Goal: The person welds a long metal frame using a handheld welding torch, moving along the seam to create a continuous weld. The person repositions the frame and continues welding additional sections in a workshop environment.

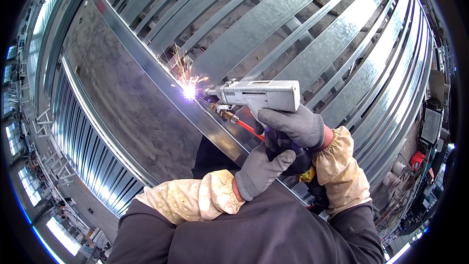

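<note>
A silver-grey welding gun [266,94] points left, its tip at a bright violet-white flash [189,91] that throws orange sparks. The flash sits on a long metal beam [134,54] running diagonally, where flat metal slats meet it. My right hand [295,124], in a grey glove, is wrapped around the gun's handle just below its body. Lower down, my gloved left hand [264,170] closes around the dark lower part of the gun, its fingers partly hidden. Under the nozzle, a brass fitting [229,116] joins a red hose [251,131].
Rows of shiny metal slats [278,24] spread across the far side and right. On the left lies another slatted metal panel [88,139] over the grey floor [122,93]. A red object [416,160] stands among clutter at the far right.
</note>
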A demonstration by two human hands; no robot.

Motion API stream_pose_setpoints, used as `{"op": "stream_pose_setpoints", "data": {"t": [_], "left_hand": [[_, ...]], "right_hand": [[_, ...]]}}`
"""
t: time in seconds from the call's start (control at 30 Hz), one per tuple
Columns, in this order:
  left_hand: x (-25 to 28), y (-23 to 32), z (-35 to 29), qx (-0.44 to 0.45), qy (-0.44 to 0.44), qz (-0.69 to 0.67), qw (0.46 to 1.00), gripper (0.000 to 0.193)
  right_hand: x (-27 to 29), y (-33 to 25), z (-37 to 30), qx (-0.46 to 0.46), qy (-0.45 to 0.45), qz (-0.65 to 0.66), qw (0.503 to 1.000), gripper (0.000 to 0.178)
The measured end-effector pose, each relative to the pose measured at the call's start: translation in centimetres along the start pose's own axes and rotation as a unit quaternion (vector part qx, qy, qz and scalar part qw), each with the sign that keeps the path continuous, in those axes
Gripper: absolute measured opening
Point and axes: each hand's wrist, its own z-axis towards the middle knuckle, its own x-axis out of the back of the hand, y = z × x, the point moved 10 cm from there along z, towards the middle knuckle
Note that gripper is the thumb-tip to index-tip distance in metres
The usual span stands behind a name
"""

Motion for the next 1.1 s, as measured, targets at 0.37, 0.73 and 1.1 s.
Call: {"op": "stream_pose_setpoints", "data": {"t": [0.37,0.73,1.1], "left_hand": [[-0.7,-0.2,0.1,0.017,0.004,-0.015,1.0,0.028],[-0.8,-1.0,0.1,0.041,0.007,-0.018,0.999,0.027],[0.1,-2.1,-0.1,0.016,0.017,0.088,0.996,0.03]], "right_hand": [[0.0,0.7,-0.5,-0.029,-0.005,0.018,0.999,0.038],[0.3,0.9,-0.9,-0.027,-0.008,0.0,1.0,0.032],[0.4,1.1,-1.4,-0.024,-0.009,0.003,1.0,0.028]]}}
